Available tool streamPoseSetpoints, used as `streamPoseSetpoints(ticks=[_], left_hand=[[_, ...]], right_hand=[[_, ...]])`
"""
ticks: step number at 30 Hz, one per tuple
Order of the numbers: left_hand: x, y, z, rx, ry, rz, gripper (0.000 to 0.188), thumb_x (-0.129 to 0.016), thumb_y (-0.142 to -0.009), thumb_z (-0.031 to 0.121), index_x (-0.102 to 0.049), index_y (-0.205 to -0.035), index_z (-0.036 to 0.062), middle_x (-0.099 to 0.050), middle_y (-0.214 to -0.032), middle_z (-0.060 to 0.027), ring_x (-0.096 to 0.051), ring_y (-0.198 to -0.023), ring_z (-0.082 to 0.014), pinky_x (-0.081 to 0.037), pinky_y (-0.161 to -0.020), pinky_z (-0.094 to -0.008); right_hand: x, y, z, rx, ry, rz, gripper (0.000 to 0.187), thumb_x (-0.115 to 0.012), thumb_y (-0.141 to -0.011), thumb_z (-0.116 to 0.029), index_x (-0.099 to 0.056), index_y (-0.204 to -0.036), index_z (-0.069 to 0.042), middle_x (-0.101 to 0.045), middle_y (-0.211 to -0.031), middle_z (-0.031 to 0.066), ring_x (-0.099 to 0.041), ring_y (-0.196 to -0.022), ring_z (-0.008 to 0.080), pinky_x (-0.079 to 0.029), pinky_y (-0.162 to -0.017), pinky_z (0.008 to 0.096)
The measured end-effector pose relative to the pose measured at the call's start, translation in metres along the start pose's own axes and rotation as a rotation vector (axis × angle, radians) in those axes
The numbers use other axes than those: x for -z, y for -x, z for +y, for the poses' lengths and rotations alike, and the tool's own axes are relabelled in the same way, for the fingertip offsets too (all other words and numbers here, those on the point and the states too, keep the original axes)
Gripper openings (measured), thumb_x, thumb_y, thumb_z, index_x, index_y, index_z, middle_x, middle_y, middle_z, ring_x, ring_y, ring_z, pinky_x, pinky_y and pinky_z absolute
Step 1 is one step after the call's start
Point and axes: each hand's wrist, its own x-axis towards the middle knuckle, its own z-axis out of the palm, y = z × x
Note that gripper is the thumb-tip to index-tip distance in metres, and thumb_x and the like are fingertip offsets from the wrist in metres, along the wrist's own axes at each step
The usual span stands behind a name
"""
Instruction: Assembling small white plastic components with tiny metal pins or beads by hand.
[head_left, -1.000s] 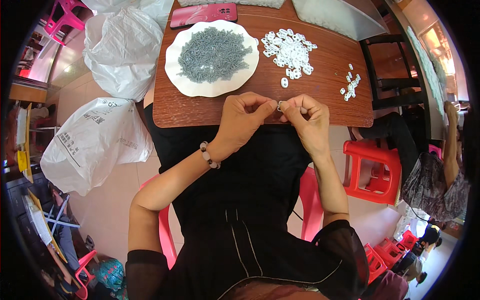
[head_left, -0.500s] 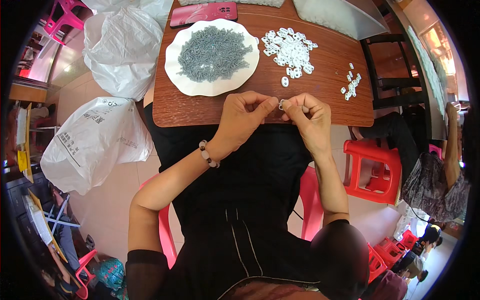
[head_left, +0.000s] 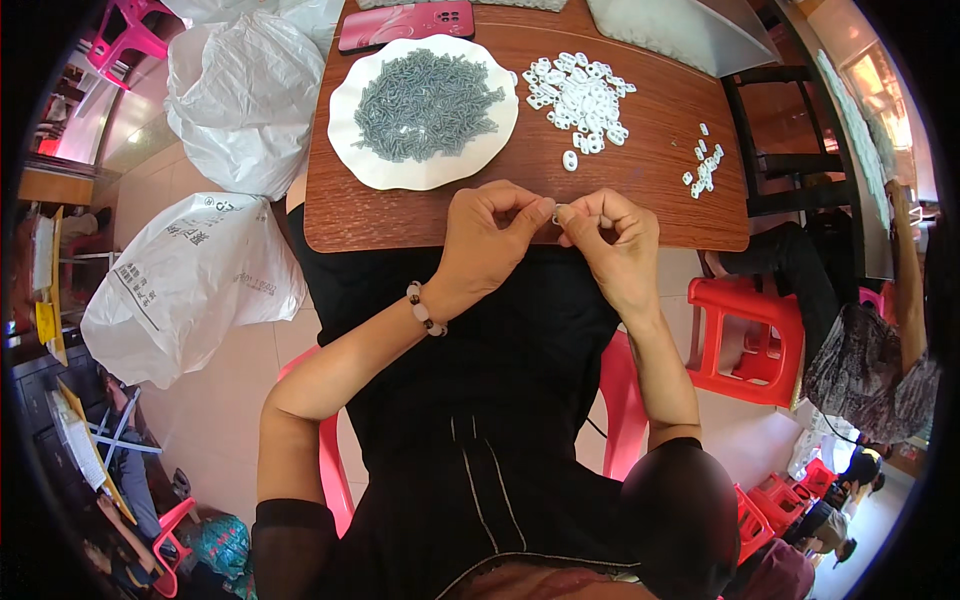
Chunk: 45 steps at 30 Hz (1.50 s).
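At the table's near edge, my left hand (head_left: pixel 490 238) and right hand (head_left: pixel 615 252) meet with thumbs and forefingers pinched. A tiny white two-holed piece (head_left: pixel 557 214) shows between their fingertips, mostly covered by them. Beyond my left hand, a scalloped white plate (head_left: pixel 350 160) bears a heap of small grey pins (head_left: pixel 425 108). Past my right hand lies a pile of white two-holed pieces (head_left: pixel 580 95), with one single piece (head_left: pixel 570 160) nearer to me. A smaller cluster of white pieces (head_left: pixel 705 172) lies at the right side of the brown table (head_left: pixel 400 225).
A pink phone (head_left: pixel 405 27) lies behind the plate. A pale tray (head_left: pixel 685 35) stands at the far right edge. White plastic bags (head_left: pixel 195 285) sit left of the table, a red stool (head_left: pixel 745 335) to its right. Other people (head_left: pixel 865 370) sit nearby.
Both hands stay together in nearly the same place. My right fingertips have shifted slightly left, covering more of the white piece.
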Motion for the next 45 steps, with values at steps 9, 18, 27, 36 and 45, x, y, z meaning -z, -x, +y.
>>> streamPoseSetpoints(ticks=[9,18,27,36,45], left_hand=[[-0.002,0.002,0.005,0.06,0.055,0.018,0.018,-0.068,-0.086,0.014,-0.07,-0.082,-0.0033,-0.063,-0.067,-0.0024,-0.051,-0.058,-0.0046,-0.038,-0.051,-0.0212],[0.005,-0.001,0.006,0.127,0.109,-0.08,0.029,-0.061,-0.093,0.025,-0.07,-0.088,-0.0013,-0.058,-0.065,0.0,-0.047,-0.058,-0.0047,-0.038,-0.055,-0.0194],[0.004,0.0,0.009,0.157,0.138,-0.078,0.025,-0.064,-0.091,0.024,-0.07,-0.086,-0.0004,-0.058,-0.065,0.0007,-0.048,-0.058,-0.0042,-0.038,-0.054,-0.0188],[0.004,0.0,0.01,0.153,0.119,-0.067,0.02,-0.066,-0.089,0.019,-0.069,-0.084,0.0,-0.059,-0.066,0.0011,-0.048,-0.058,-0.0031,-0.037,-0.053,-0.018],[0.002,-0.001,0.006,0.105,0.156,-0.041,0.02,-0.067,-0.088,0.017,-0.069,-0.083,-0.0027,-0.061,-0.063,0.0002,-0.049,-0.054,-0.0016,-0.036,-0.047,-0.0182]], right_hand=[[-0.002,0.001,-0.004,-0.046,-0.106,0.004,0.011,-0.066,-0.087,-0.01,-0.064,-0.081,-0.001,-0.064,-0.063,-0.0003,-0.048,-0.052,-0.0015,-0.034,-0.048,0.0149],[0.0,-0.001,-0.008,-0.077,-0.193,-0.011,0.01,-0.064,-0.089,-0.008,-0.064,-0.083,0.001,-0.066,-0.07,0.0017,-0.059,-0.063,0.0028,-0.045,-0.058,0.0162],[0.0,-0.001,-0.008,-0.084,-0.195,-0.012,0.009,-0.063,-0.089,-0.006,-0.064,-0.083,0.001,-0.066,-0.072,0.002,-0.059,-0.064,0.0035,-0.046,-0.06,0.0169],[0.001,-0.001,-0.009,-0.091,-0.161,-0.014,0.009,-0.063,-0.088,-0.006,-0.064,-0.083,0.001,-0.065,-0.069,0.0018,-0.059,-0.063,0.0035,-0.046,-0.059,0.0166],[-0.001,-0.001,-0.01,-0.094,-0.145,-0.002,0.011,-0.064,-0.088,-0.01,-0.064,-0.081,-0.001,-0.064,-0.068,0.0002,-0.054,-0.06,0.002,-0.041,-0.056,0.0163]])
